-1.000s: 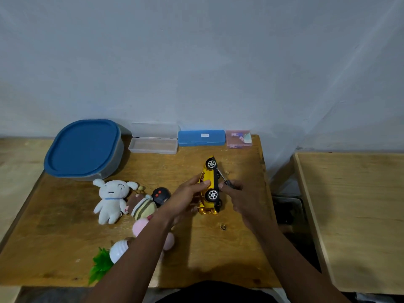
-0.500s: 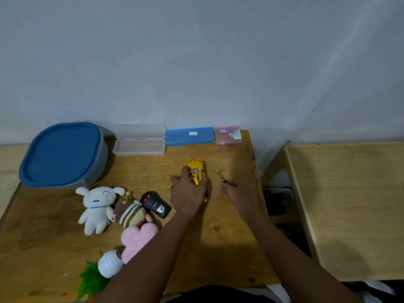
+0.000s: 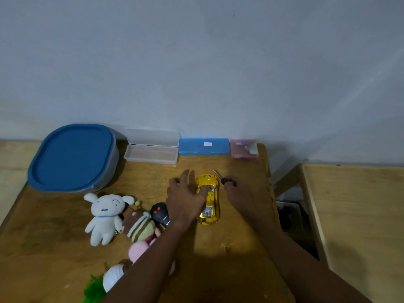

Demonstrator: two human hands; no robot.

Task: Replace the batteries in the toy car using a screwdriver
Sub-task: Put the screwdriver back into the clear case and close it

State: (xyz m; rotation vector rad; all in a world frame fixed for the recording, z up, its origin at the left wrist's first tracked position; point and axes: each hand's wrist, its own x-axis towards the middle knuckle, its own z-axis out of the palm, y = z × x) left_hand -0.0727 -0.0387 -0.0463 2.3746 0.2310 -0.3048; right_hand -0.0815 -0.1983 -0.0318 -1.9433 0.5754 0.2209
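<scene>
A shiny yellow toy car [image 3: 209, 199] stands on its wheels on the wooden table [image 3: 43, 248], nose pointing away from me. My left hand [image 3: 184, 199] hovers at the car's left side with fingers spread and straight; one fingertip touches the car's roof. My right hand [image 3: 237, 194] is just right of the car and holds a small screwdriver [image 3: 220, 177] with a black handle, its metal tip pointing up and left past the car's nose.
A black remote control [image 3: 160, 214] lies left of the car among several plush toys [image 3: 105, 215]. A blue-lidded tub [image 3: 73, 157], a clear case [image 3: 152, 149], a blue case [image 3: 204, 146] and a pink box [image 3: 243, 148] line the wall. A second table [image 3: 358, 215] stands right.
The car went from held on its side with wheels showing to standing upright on the table. My left hand has opened and lifted off it. The screwdriver moved away from the underside.
</scene>
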